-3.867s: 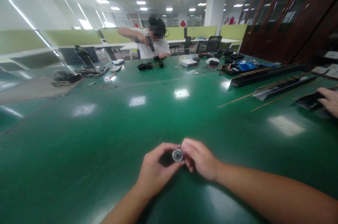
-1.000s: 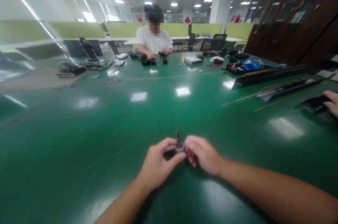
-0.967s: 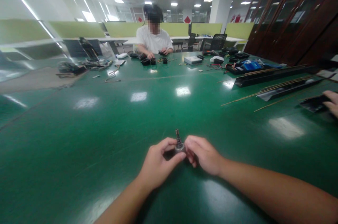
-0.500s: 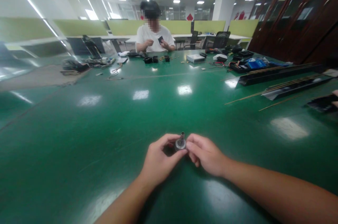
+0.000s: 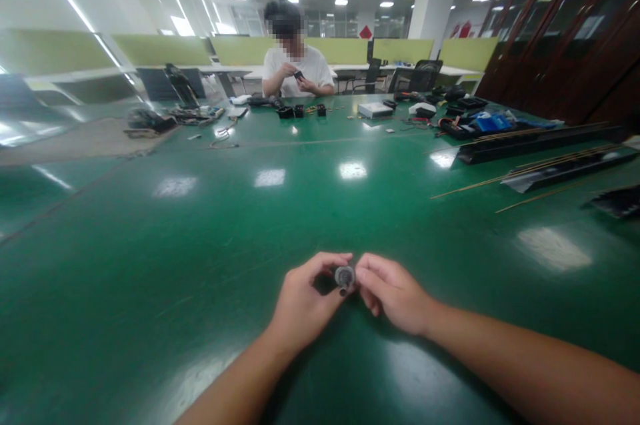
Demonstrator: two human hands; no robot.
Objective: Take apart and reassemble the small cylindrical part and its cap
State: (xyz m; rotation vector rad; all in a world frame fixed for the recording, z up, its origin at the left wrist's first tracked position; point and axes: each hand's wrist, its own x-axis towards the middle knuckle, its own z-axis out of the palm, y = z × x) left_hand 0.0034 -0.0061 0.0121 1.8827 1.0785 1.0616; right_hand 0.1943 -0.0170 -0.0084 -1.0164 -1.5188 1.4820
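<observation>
Nearest: left hand [image 5: 306,296], held over the near middle of the tabletop [image 5: 215,231]. Its fingers grip a small metal part [image 5: 345,275] from the side, index across the far edge, thumb along the near edge. Probably held this way to leave the round face and stem uncovered, in plain sight of the wearer.

Right hand [image 5: 391,293] just beside, on the part's right. Fingers curled together, tips at its rim; perhaps steadying or turning it. Contact looks likely, but whether they pinch anything, cannot tell. Both forearms come in low from the near edge of the view, which should keep the two hands level and the part centred between them.

Orientation: the part's narrow stem points back toward the wearer and slightly down, its dark tip lying over the left thumb. Long axis runs roughly along the line of sight, so it looks foreshortened; wider body behind. Whether its back end touches the tabletop, hidden.

Farther, right side: thin rods [image 5: 467,187] resting over a dark channel [image 5: 570,169], ends jutting toward the middle. A longer channel [image 5: 525,143] lies behind, near-parallel, perhaps laid so for length.

Far side: black blocks [image 5: 291,111], a white box [image 5: 375,110]. Beyond, a seated co-worker [image 5: 313,66] in a white shirt holds a small dark piece [image 5: 299,75] at chest height.
</observation>
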